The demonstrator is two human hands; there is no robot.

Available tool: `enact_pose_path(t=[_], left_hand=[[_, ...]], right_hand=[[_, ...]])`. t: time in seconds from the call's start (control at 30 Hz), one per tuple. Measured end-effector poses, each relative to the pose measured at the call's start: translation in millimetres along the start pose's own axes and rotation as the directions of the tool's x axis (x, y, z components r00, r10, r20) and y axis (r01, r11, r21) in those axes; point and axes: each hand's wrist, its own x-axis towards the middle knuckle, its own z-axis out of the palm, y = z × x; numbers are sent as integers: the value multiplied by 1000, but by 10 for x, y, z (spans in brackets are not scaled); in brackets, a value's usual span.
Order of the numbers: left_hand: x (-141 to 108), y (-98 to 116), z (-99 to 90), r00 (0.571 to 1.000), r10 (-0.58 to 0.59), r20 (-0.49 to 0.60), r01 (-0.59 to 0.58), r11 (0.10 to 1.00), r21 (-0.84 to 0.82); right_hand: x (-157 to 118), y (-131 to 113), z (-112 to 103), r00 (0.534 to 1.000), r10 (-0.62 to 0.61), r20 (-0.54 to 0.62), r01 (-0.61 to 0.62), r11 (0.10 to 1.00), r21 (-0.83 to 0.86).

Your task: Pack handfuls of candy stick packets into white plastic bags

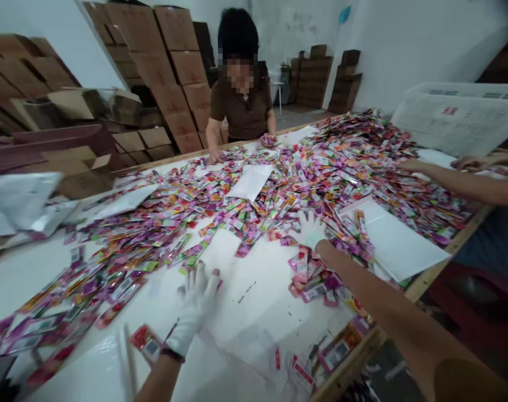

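Small, colourful sealed packets lie in a wide, loose heap over a white tabletop. My left hand, in a white glove with some fingertips bare, is spread palm down over the board at the heap's near edge. A bit of a packet shows beside its thumb. Farther right, my right hand, gloved too, rests with fingers apart on the packets, gripping none that I can see. A smaller cluster of packets lies just below the right wrist. Under my left forearm is a clear plastic bag.
Across the table a person handles packets; another person's arm reaches in from the right. White bags lie on the heap and by the wooden edge. A translucent crate stands back right; cardboard boxes are stacked behind.
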Motion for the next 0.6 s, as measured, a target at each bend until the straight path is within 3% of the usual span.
enact_pose_path(t=[0.07, 0.1, 0.2, 0.23, 0.3, 0.4, 0.5, 0.57, 0.6], left_hand=[[-82, 153, 187, 990, -139, 38, 140, 990, -34], [-108, 246, 224, 992, -118, 42, 120, 991, -56], [-172, 514, 189, 989, 147, 12, -146, 987, -67], [-198, 582, 162, 970, 242, 8, -241, 969, -49], [-265, 667, 128, 930, 366, 42, -365, 931, -17], [-413, 676, 117, 912, 383, 145, -385, 923, -10], [-604, 559, 52, 902, 368, 224, -345, 929, -137], [-705, 411, -53, 887, 406, 220, -332, 892, -307], [-729, 319, -117, 901, 395, 179, -307, 873, -379]], right_hand=[[-333, -202, 117, 974, -222, 44, 221, 975, 7], [-538, -310, 162, 934, -350, 74, 347, 936, 52], [-1141, -494, 211, 779, -625, 52, 605, 770, 200], [-1293, -475, 202, 750, -661, 27, 644, 739, 199], [-1465, -300, 169, 741, -671, 3, 666, 737, 114], [-1380, 216, 111, 741, -669, 56, 671, 738, -73], [-1034, 790, 34, 708, -697, 118, 703, 680, -207], [-784, 1053, -26, 782, -622, 49, 607, 741, -286], [-677, 1117, -51, 823, -568, -13, 538, 786, -304]])
